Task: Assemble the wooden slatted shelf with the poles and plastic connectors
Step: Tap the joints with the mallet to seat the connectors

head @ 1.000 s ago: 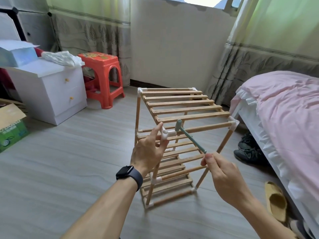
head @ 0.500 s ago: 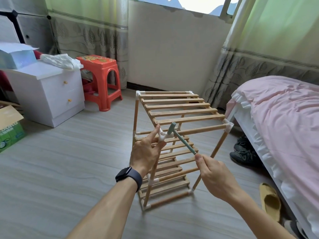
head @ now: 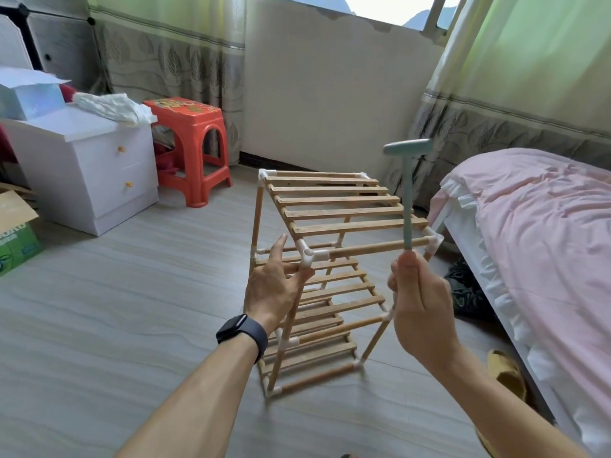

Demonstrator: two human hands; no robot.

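Hammer (head: 407,193) upright in right hand (head: 420,309)

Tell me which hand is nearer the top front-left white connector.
Left. The left hand sits right beside the white connector; the right hand, gripping the mallet, is off to its right.

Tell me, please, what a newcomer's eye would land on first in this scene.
The wooden slatted shelf stands mid-floor; the right hand holds a green hammer upright before its top rail. The left hand, open, touches the frame at the near corner connector, and a red stool stands back left.
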